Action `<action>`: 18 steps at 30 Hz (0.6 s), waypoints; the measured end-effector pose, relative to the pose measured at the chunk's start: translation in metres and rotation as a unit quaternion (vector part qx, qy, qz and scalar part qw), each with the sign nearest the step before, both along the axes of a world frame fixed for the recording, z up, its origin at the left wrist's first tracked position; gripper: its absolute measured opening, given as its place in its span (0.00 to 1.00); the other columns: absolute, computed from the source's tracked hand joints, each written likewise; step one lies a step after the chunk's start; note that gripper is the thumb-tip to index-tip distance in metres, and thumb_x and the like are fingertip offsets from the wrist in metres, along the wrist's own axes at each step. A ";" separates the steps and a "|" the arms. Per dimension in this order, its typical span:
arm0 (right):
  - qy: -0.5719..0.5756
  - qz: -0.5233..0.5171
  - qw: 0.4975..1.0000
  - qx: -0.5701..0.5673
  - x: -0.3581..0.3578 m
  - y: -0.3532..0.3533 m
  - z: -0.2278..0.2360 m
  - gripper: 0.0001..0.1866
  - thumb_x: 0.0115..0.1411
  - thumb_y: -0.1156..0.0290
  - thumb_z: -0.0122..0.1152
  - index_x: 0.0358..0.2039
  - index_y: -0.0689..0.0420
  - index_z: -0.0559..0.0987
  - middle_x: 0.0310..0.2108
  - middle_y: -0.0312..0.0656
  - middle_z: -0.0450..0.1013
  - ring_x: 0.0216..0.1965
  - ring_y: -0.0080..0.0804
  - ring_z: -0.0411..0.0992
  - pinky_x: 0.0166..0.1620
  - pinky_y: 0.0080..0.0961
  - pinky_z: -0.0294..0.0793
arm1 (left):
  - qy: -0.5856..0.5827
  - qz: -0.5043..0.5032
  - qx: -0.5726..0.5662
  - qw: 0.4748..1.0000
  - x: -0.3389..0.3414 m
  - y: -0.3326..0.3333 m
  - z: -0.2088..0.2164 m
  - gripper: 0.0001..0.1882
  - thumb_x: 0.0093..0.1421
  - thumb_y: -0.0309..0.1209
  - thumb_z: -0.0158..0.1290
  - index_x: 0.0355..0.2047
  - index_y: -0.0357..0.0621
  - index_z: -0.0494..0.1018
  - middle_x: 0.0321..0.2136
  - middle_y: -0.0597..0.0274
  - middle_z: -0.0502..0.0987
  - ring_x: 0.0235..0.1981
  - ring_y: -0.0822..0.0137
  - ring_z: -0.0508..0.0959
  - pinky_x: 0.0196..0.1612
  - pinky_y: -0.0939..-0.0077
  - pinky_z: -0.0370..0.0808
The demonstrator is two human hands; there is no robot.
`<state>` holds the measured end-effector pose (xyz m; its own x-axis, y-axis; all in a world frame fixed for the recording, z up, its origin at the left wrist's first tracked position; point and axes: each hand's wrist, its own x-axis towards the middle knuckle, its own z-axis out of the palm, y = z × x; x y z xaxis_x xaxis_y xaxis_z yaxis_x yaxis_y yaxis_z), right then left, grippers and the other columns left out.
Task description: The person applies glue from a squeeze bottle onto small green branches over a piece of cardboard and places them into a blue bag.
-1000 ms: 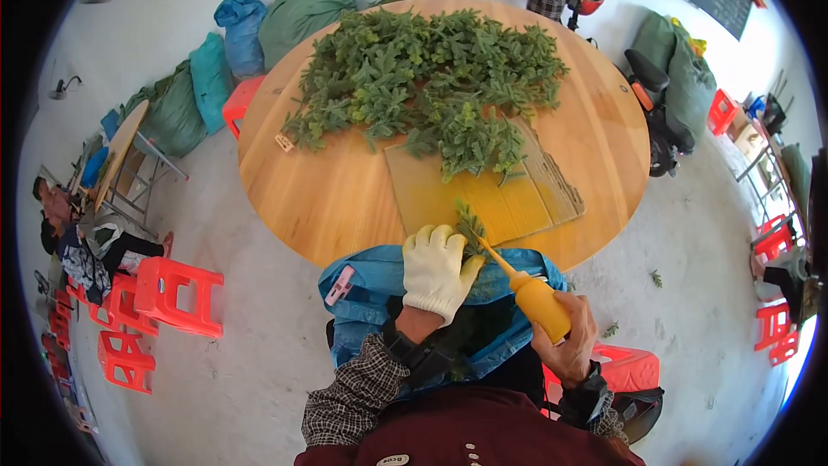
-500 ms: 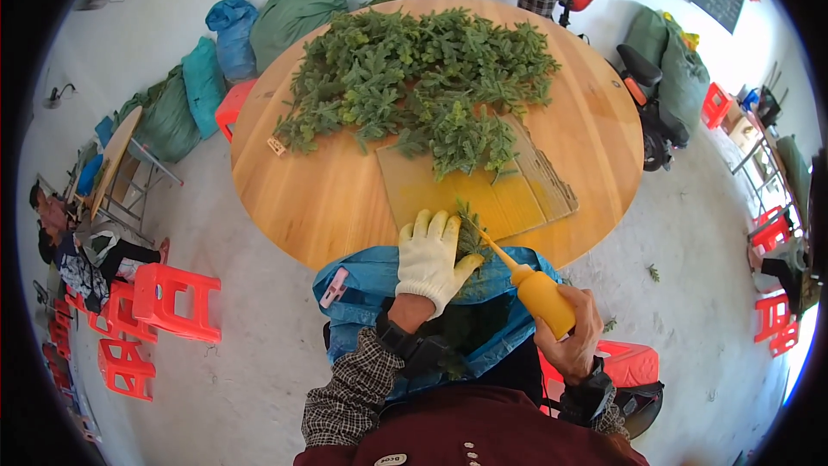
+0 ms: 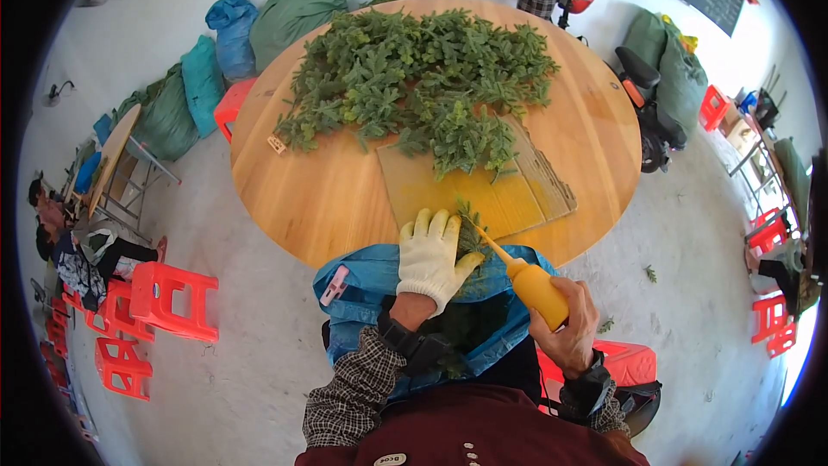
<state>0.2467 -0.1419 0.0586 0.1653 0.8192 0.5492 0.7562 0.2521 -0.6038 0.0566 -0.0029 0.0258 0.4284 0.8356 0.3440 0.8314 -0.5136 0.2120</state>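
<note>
My left hand (image 3: 429,261), in a cream glove with yellow-stained fingertips, rests at the near table edge. A small green sprig (image 3: 468,237) is held along its index finger and under its thumb. My bare right hand (image 3: 571,328) is closed around a yellow squeeze bottle (image 3: 539,292). The bottle is tilted, its long thin nozzle pointing up and left, the tip at the sprig. Beneath both lies a piece of cardboard (image 3: 423,194) stained yellow. Across my lap an open blue bag (image 3: 362,263) has dark greenery inside and a pink clip (image 3: 334,286) on its rim.
A big pile of green sprigs (image 3: 405,69) covers the far part of the round wooden table (image 3: 293,198). Stuffed sacks (image 3: 297,17) line the wall. Red stools (image 3: 172,302) stand on both sides. A scooter (image 3: 653,112) is parked at right; people sit at far left.
My right hand and the bottle have shifted slightly up and left, with the nozzle tip staying by the sprig. My left hand has barely moved.
</note>
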 end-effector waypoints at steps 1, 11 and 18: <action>-0.002 0.000 1.000 0.001 0.000 -0.001 0.000 0.26 0.44 0.74 0.71 0.45 0.58 0.74 0.30 0.50 0.71 0.28 0.49 0.72 0.31 0.39 0.74 | 0.000 0.000 0.000 1.000 0.000 0.000 0.000 0.35 0.52 0.53 0.60 0.52 0.39 0.72 0.53 0.55 0.71 0.58 0.53 0.66 0.57 0.57 0.62; -0.013 0.005 1.000 -0.025 0.000 -0.015 0.007 0.26 0.44 0.77 0.69 0.46 0.60 0.73 0.33 0.51 0.72 0.31 0.47 0.74 0.34 0.35 0.75 | -0.004 -0.004 0.062 0.998 0.000 0.001 -0.004 0.35 0.49 0.54 0.62 0.49 0.39 0.74 0.48 0.59 0.72 0.54 0.55 0.68 0.52 0.60 0.64; -0.009 -0.010 1.000 0.014 -0.004 0.006 0.003 0.25 0.44 0.74 0.71 0.44 0.59 0.74 0.31 0.51 0.71 0.28 0.50 0.73 0.31 0.39 0.74 | -0.004 0.003 0.015 1.000 -0.001 -0.002 -0.004 0.35 0.52 0.53 0.60 0.52 0.39 0.73 0.54 0.55 0.71 0.58 0.52 0.66 0.57 0.57 0.62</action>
